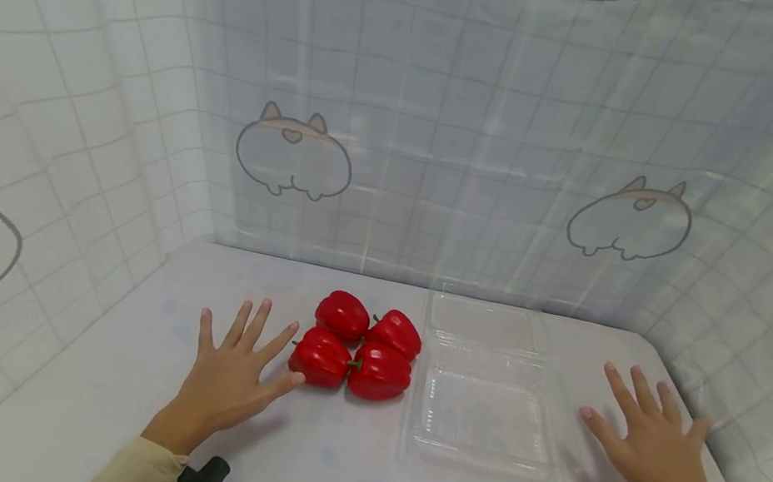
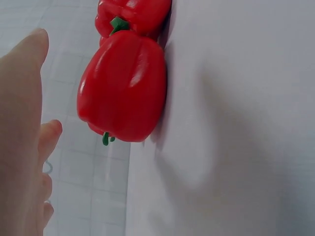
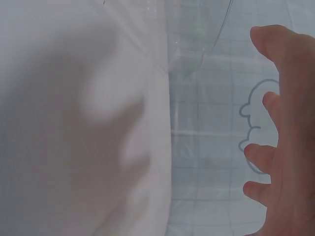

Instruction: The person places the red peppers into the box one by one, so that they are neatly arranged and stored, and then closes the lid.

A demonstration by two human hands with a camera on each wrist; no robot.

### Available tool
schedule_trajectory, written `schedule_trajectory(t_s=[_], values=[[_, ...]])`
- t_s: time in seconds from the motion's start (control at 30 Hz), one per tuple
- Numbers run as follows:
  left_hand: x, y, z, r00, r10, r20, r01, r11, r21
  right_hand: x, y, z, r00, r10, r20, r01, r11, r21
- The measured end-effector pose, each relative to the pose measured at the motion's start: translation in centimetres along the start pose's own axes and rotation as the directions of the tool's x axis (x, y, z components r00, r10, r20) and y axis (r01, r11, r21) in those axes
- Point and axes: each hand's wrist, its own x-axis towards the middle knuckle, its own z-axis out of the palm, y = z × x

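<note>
Several glossy red bell peppers (image 1: pixel 381 373) with green stems are bunched on the white table, left of a clear plastic clamshell box (image 1: pixel 483 416) whose lid (image 1: pixel 483 322) lies folded back. My left hand (image 1: pixel 227 384) is spread just left of the peppers and holds nothing. In the left wrist view its thumb (image 2: pixel 29 54) is apart from the closest bell pepper (image 2: pixel 125 88). To the right of the box, my right hand (image 1: pixel 656 452) is also spread with nothing in it. Its fingers (image 3: pixel 261 157) are raised over the table in the right wrist view, casting a shadow.
The white table (image 1: pixel 320 467) is enclosed at the back and both sides by a grid-patterned curtain (image 1: pixel 415 111) with cartoon animal drawings. Dark straps (image 1: pixel 203 477) are at both wrists, beside light sleeves (image 1: pixel 137 473).
</note>
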Motion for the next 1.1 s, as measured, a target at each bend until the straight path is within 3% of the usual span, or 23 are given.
schedule_trajectory(t_s=[0.27,0.5,0.9,1.1], values=[[-0.6,0.4,0.5,1.0,-0.019,-0.019,0.018,1.0,-0.021,-0.1,-1.1,0.9,0.999,-0.002,-0.033,0.006,0.992,0.126],[-0.4,0.9,1.2,0.997,-0.042,-0.061,0.038,0.997,-0.063,-0.1,-2.0,1.9,1.0,0.019,0.011,-0.021,0.964,0.265],[1.9,4.0,1.2,0.989,-0.043,-0.142,0.019,0.986,-0.168,-0.3,-2.8,3.2,0.997,0.037,0.068,-0.062,0.902,0.427],[3.2,4.9,1.0,0.982,-0.06,-0.181,0.014,0.968,-0.249,-0.3,-3.3,3.8,0.999,0.036,0.027,-0.044,0.869,0.493]])
